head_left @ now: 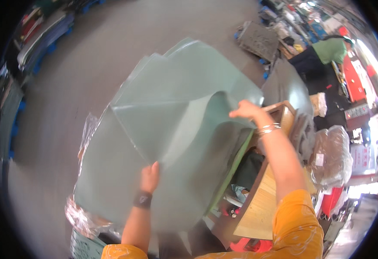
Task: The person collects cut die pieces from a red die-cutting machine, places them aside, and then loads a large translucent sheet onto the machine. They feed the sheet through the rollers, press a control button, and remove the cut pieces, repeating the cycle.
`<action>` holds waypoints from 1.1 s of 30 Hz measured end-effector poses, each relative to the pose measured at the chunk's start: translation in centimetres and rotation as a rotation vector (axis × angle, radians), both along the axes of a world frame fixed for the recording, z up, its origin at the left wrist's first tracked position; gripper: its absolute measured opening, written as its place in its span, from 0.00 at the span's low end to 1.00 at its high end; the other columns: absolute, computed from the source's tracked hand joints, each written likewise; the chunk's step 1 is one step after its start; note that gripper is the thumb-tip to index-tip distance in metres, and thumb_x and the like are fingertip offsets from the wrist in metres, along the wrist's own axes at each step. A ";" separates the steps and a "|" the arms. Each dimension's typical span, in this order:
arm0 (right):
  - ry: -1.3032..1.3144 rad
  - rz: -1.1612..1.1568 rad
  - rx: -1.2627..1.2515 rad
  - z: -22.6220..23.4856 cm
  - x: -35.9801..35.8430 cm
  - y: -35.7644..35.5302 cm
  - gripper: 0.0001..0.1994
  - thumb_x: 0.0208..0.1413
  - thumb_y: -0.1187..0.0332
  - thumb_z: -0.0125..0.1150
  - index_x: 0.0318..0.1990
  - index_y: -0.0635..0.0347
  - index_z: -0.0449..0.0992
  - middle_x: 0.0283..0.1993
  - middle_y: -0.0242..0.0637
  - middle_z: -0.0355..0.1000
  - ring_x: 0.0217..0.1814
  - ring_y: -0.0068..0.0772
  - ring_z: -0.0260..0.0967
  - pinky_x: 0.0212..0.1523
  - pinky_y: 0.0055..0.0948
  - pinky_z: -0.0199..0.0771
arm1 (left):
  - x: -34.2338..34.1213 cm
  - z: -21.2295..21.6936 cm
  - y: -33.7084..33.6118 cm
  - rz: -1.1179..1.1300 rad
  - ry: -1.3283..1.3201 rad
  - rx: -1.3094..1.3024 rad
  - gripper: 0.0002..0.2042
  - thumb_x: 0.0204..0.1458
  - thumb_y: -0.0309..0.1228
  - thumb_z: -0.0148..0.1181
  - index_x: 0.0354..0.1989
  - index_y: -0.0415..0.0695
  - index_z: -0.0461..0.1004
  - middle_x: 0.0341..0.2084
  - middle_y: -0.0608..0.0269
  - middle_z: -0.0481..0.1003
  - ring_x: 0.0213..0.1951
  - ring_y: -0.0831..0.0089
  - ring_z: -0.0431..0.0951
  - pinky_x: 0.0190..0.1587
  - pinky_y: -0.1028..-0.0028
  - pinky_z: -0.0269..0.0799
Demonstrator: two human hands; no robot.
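Observation:
A large, thin grey-green sheet (pixel 152 123) lies skewed over a stack of similar sheets (pixel 107 164), its middle bulging up in a curved wave. My left hand (pixel 150 176), with a dark band at the wrist, pinches this sheet's near corner between thumb and fingers. On the far right side, my right hand (pixel 246 109), wearing bracelets, is closed on the same sheet's edge; its fingertips are partly hidden. Between both hands the sheet bends and casts a darker fold. The stack's near right edge shows a brighter green strip (pixel 230 170).
Right of the stack stands a wooden table (pixel 258 203) with a raised wooden frame (pixel 287 116). Clear plastic wrap (pixel 83 216) hangs at the stack's left corner. A plastic-wrapped bundle (pixel 331 155) sits farther right. Another person (pixel 327 52) bends over at the upper right. Loaded pallets (pixel 46 41) line the left.

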State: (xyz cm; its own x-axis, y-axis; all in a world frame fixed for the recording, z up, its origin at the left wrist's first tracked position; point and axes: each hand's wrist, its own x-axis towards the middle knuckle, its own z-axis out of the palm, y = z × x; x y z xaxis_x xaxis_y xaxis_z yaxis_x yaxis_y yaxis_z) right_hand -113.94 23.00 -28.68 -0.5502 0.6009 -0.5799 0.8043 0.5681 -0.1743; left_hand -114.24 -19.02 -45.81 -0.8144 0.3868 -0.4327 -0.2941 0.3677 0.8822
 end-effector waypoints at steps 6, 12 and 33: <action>-0.124 0.122 0.407 -0.3 8.4 -3.4 0.21 0.46 0.53 0.63 0.44 0.57 0.78 0.46 0.46 0.75 0.51 0.44 0.72 0.51 0.40 0.73 | -1.3 1.1 -1.0 -0.076 0.224 0.067 0.25 0.59 0.42 0.51 0.11 0.41 0.61 0.08 0.70 0.60 0.12 0.79 0.61 0.15 0.75 0.57; 0.392 0.029 0.557 -3.3 5.8 -1.6 0.37 0.44 0.60 0.68 0.63 0.53 0.57 0.61 0.43 0.60 0.64 0.47 0.55 0.62 0.45 0.58 | 0.4 1.9 -2.8 -0.122 0.108 -0.219 0.25 0.58 0.43 0.46 0.21 0.29 0.68 0.12 0.42 0.65 0.16 0.63 0.61 0.23 0.57 0.60; -0.183 0.890 0.115 -3.7 7.3 -13.2 0.08 0.44 0.66 0.56 0.24 0.57 0.80 0.29 0.41 0.77 0.31 0.46 0.75 0.31 0.43 0.74 | -1.7 5.6 -8.2 -0.258 0.276 -0.196 0.26 0.56 0.43 0.54 0.11 0.37 0.64 0.07 0.65 0.63 0.12 0.76 0.63 0.15 0.70 0.59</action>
